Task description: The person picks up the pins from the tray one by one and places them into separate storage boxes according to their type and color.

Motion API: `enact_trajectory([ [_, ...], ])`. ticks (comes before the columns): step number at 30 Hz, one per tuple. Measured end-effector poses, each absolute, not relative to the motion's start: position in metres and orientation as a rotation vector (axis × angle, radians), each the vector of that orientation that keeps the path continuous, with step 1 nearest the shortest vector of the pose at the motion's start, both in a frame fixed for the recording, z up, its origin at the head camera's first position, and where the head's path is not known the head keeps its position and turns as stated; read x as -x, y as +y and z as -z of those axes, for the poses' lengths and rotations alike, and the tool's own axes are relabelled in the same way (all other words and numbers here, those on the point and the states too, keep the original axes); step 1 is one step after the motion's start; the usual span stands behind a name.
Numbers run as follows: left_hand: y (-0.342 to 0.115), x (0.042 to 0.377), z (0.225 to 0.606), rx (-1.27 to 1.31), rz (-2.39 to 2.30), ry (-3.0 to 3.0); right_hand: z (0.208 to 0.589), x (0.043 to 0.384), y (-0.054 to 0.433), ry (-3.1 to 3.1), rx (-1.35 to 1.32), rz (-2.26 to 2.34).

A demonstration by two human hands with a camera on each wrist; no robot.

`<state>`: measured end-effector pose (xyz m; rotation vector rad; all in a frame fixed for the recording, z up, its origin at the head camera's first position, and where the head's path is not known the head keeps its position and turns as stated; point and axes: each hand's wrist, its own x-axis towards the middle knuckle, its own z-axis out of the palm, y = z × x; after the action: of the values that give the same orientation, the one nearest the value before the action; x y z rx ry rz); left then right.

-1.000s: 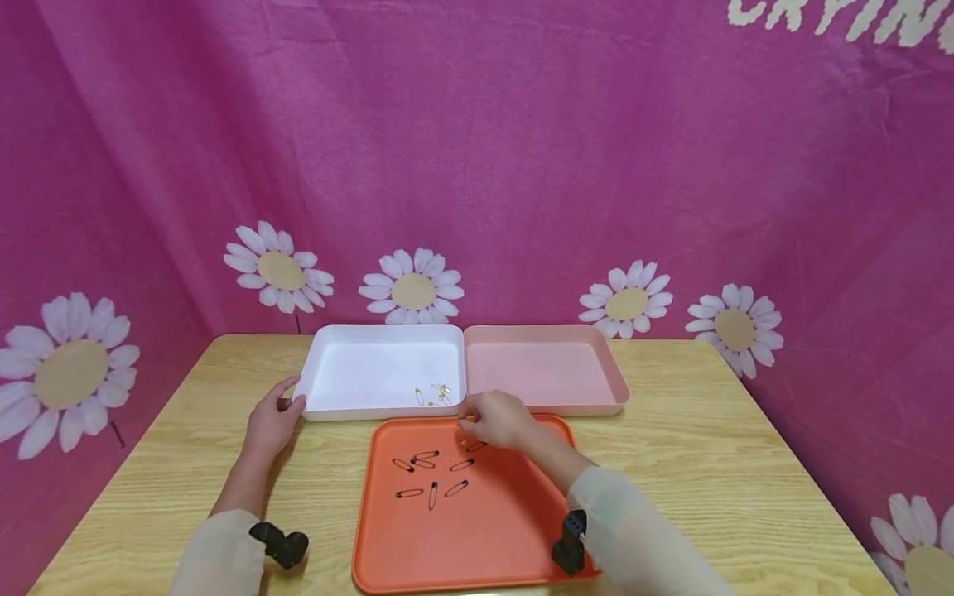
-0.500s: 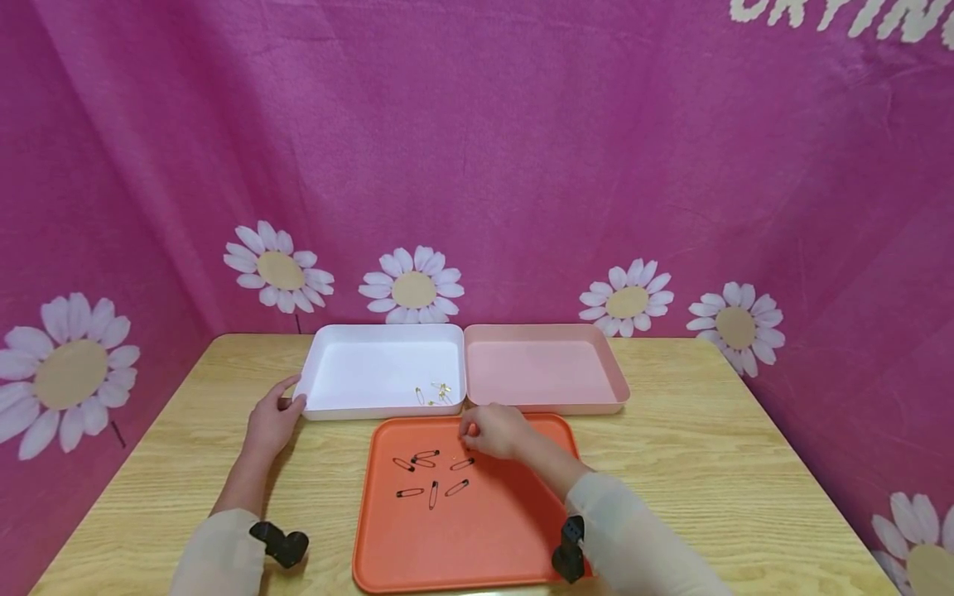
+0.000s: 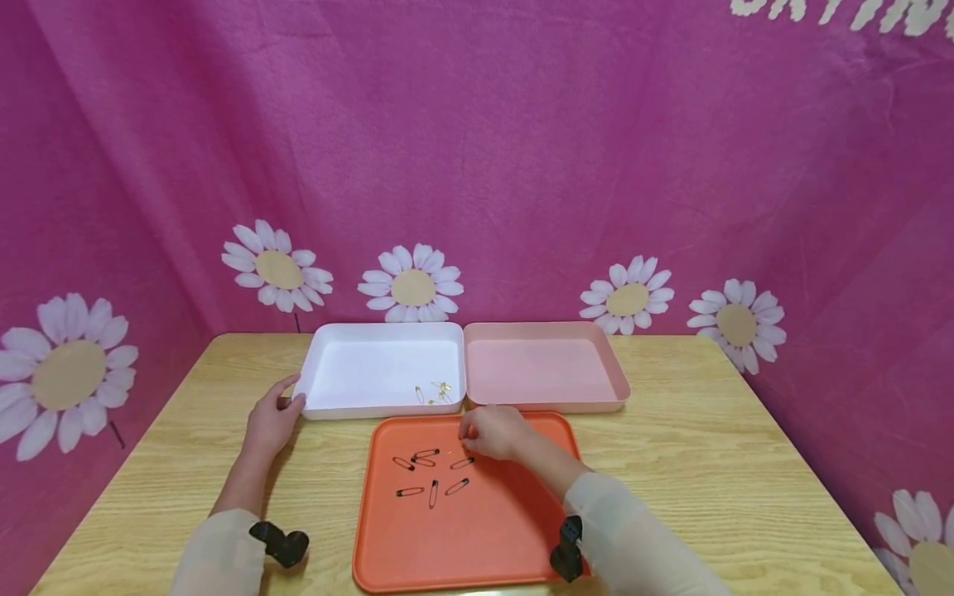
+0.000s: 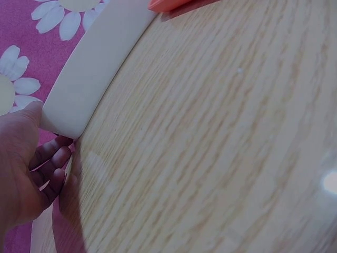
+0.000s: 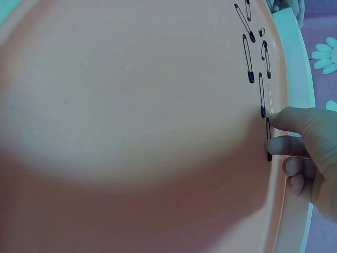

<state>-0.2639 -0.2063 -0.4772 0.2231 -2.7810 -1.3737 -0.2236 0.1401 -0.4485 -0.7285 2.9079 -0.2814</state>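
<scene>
My left hand (image 3: 272, 420) holds the front left corner of the white tray (image 3: 380, 410), its thumb at the rim. In the left wrist view the other fingers (image 4: 52, 158) curl loosely outside that corner. My right hand (image 3: 498, 431) reaches down over the far part of the orange tray (image 3: 477, 538). In the right wrist view its thumb is right at the end of a gold safety pin (image 5: 270, 97), with the index fingertip apart from it, over a black safety pin (image 5: 268, 126). More black safety pins (image 3: 434, 495) lie scattered left of this hand.
Several gold safety pins (image 3: 443, 389) lie in the white tray's front right corner. A pink tray (image 3: 547, 407) stands against its right side. All the trays sit on a wooden table (image 3: 708, 463), with a purple daisy-patterned cloth (image 3: 507, 165) behind.
My right hand has come back from the white tray's front right corner and down onto the orange tray. The gold pin beside it has shifted slightly. My left hand has stayed in place.
</scene>
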Motion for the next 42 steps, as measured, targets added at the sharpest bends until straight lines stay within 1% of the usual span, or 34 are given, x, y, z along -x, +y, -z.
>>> enact_trajectory([
  [8, -0.206, 0.266, 0.476, -0.212, 1.359, -2.777, 0.451, 0.226, 0.136, 2.932, 0.833, 0.123],
  [22, -0.207, 0.266, 0.476, -0.217, 1.361, -2.781, 0.462, 0.224, 0.15, 3.048, 0.784, 0.345],
  [32, -0.207, 0.265, 0.476, -0.216, 1.376, -2.777, 0.454, 0.223, 0.155, 3.03, 0.746, 0.457],
  [42, -0.207, 0.266, 0.477, -0.218, 1.36, -2.782, 0.44, 0.225, 0.162, 3.087, 0.767, 0.477],
])
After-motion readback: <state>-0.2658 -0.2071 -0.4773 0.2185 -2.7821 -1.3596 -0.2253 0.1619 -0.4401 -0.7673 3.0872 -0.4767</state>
